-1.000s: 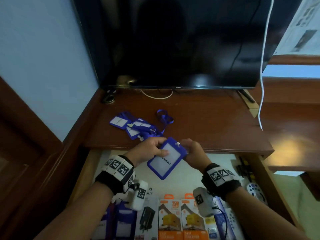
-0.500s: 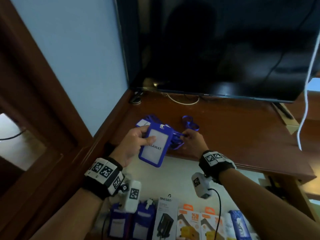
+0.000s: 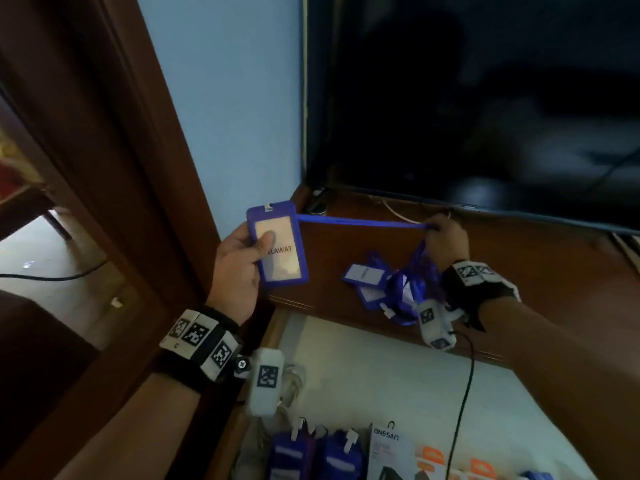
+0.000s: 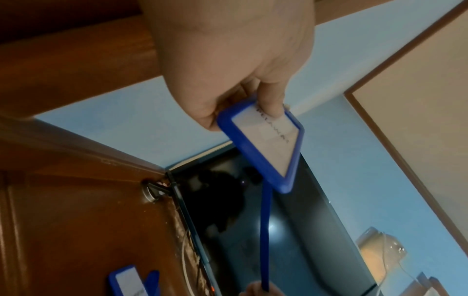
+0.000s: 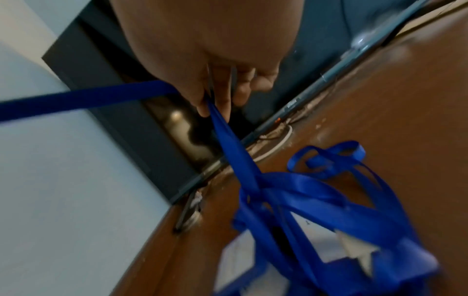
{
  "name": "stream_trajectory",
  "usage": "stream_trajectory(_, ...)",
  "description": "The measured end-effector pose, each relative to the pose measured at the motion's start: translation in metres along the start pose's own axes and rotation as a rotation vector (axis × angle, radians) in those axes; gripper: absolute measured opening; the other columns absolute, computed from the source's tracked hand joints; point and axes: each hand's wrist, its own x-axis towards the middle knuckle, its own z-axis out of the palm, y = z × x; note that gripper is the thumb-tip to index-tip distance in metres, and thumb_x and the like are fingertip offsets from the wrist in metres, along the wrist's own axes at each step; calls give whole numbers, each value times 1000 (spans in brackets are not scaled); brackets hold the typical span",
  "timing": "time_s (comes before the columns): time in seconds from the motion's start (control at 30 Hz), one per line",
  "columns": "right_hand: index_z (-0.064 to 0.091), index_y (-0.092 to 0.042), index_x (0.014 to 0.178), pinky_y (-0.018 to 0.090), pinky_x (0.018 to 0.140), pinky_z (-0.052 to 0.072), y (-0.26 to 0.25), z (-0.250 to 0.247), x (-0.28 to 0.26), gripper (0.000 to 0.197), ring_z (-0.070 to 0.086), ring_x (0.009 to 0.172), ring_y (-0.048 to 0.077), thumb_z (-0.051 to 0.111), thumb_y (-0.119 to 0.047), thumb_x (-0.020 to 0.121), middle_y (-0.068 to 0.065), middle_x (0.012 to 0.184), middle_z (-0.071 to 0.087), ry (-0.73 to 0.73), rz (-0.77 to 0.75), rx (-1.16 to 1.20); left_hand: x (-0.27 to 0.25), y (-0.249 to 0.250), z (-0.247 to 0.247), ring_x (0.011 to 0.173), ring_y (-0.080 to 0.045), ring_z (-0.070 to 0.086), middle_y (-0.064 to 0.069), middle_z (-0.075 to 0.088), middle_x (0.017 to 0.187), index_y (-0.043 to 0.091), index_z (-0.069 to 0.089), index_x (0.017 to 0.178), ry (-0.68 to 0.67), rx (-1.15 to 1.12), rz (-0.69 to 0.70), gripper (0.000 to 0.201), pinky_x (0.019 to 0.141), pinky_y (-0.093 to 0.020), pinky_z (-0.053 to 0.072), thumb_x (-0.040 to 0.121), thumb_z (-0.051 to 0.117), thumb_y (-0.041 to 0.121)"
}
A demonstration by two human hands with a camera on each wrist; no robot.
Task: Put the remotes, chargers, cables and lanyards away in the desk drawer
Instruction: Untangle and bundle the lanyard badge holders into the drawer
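Your left hand (image 3: 239, 271) pinches the blue badge holder (image 3: 277, 242) beyond the desk's (image 3: 554, 271) left edge. Your right hand (image 3: 445, 242) pinches its strap (image 3: 360, 221), pulled tight above the desk. The strap runs down into the tangled pile of lanyards (image 3: 391, 289) near the front edge. If you pull more, I think the pile may drag into the open drawer (image 3: 381, 368). The television (image 3: 485, 98) stands close behind.
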Motion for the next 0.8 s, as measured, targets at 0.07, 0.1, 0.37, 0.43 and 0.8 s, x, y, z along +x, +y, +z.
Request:
stream_trajectory(0.07,63,-6,110,25,70,31,-8,-17,9,28,59,100,35,44,0,89,21,108,65,139,3,22,8,-3,4,81,-12,69,-1,73,91,11,63,109,44,-36,13,21,71,-28,57,93,50,4)
stream_trajectory(0.1,62,-6,108,26,71,31,-11,-24,12,29,59,100,36,43,0,87,22,108,65,195,13,28,11,-4,8,81,-11,69,0,73,90,12,62,109,64,-57,17,21,70,-27,56,94,50,5)
stream_trajectory(0.37,65,-11,112,30,78,39,5,-63,16,26,59,106,37,52,-11,89,19,113,64,42,170,-138,20,-7,28,89,-11,67,-5,67,108,10,58,125,211,-149,45,31,68,-24,56,95,54,14)
stream_trajectory(0.43,66,-12,108,27,72,40,7,-66,16,28,62,99,35,48,-9,88,19,107,67,28,185,-108,17,-9,33,86,-11,67,-3,68,103,15,60,118,185,-113,33,24,72,-27,57,95,53,13)
stream_trajectory(0.8,63,5,110,26,65,45,-17,-119,18,30,63,96,36,47,-16,96,25,109,65,-65,128,-281,13,-19,68,82,-20,65,-4,67,91,19,60,102,5,293,-81,14,75,-38,55,93,57,8)
